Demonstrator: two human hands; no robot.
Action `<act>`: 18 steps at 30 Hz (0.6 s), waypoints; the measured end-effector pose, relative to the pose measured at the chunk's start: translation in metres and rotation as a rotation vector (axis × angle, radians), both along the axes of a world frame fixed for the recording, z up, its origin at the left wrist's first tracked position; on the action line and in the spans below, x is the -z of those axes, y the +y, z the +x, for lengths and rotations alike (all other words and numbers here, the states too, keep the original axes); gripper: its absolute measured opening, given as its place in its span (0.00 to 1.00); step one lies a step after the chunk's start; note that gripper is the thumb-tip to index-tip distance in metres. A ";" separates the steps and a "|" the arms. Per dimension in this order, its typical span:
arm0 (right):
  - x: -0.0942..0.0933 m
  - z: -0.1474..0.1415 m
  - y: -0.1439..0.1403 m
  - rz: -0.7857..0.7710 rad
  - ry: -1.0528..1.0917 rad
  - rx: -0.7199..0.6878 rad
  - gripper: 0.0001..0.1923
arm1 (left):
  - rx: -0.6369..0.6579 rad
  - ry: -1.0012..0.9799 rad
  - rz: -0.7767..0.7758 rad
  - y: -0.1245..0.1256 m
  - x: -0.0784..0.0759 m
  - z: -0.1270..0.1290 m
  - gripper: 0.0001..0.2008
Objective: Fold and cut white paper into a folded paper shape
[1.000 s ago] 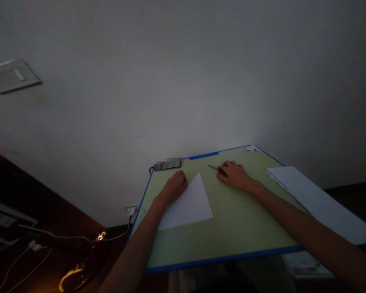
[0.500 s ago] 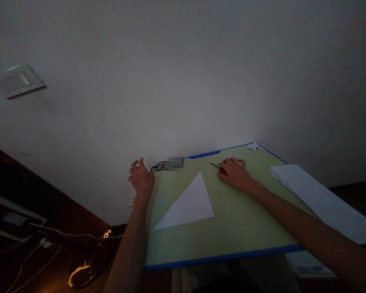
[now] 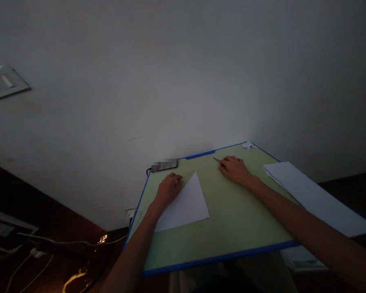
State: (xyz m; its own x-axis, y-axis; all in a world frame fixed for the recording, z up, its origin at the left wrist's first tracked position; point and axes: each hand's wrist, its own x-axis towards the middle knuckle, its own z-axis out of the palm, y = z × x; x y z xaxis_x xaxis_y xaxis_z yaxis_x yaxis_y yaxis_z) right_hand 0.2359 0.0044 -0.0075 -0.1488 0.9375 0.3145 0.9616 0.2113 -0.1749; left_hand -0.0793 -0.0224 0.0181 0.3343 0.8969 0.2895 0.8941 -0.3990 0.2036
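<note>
A white paper triangle (image 3: 189, 203) lies flat on a pale green board (image 3: 238, 219) with a blue rim. Over its left slanting edge is my left hand (image 3: 169, 189), fingers loosely bent and pointing right. I see nothing held in it, and the hand and forearm hide part of the paper. Near the far edge, my right hand (image 3: 234, 169) is closed over a pair of scissors; the pointed blades (image 3: 216, 159) stick out to the left, and the fingers cover the handles.
A phone-like dark device (image 3: 164, 165) with a strap lies at the far left corner. Small paper scraps (image 3: 248, 145) lie at the far right corner. White paper sheets (image 3: 311, 195) overhang the right edge. Behind the board is a wall (image 3: 183, 81); cables (image 3: 73, 242) hang at lower left.
My left hand has come from beyond the board's left edge to over the paper triangle. My right hand and the scissors have shifted slightly toward the far edge. The view has turned a little right.
</note>
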 end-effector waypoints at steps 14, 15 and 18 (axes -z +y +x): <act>0.008 0.021 0.024 0.035 -0.004 -0.035 0.25 | 0.296 0.157 -0.169 -0.031 -0.013 0.023 0.30; 0.009 0.019 0.024 0.049 -0.003 -0.019 0.25 | 0.283 0.154 -0.173 -0.030 -0.013 0.024 0.29; 0.007 0.009 0.020 0.111 0.081 0.022 0.23 | 0.259 0.126 -0.175 -0.028 -0.011 0.027 0.28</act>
